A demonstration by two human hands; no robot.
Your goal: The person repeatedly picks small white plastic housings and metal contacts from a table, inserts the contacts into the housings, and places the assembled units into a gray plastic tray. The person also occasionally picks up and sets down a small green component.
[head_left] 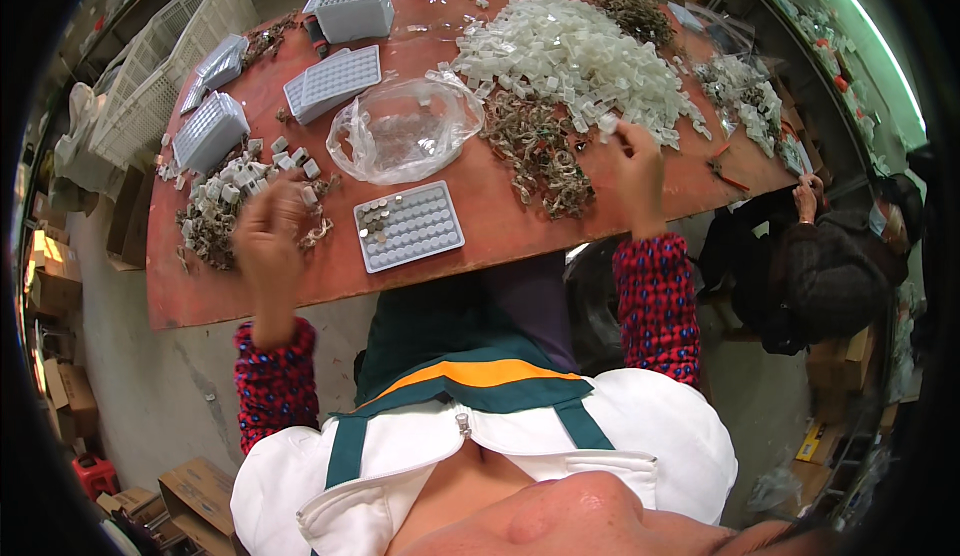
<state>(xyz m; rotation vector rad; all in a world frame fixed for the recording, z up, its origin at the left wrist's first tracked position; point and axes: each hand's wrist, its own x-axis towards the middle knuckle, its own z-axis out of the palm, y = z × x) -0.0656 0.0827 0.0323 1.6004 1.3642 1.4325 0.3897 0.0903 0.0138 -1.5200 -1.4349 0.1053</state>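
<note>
My right hand [638, 171] is closed in a pinch, with a small translucent plastic piece [607, 124] at its fingertips. It is beside a large heap of similar translucent pieces [575, 51] and a tangle of brown wire bundles [540, 161]. My left hand [272, 231] is smeared by motion, so its grip cannot be made out. It hovers at a pile of small white blocks with brown wires [225, 206]. Between my hands, near the table's front edge, lies a pale blister tray [430, 221] with several small round metal discs [374, 214] at its left side.
Behind the tray is a clear plastic bag [400, 141]. Stacked pale trays [335, 81] stand on the red table [300, 301]. Orange-handled pliers [728, 174] lie near the right edge. Another person [825, 266] sits at the right. White crates [150, 106] stand at the left.
</note>
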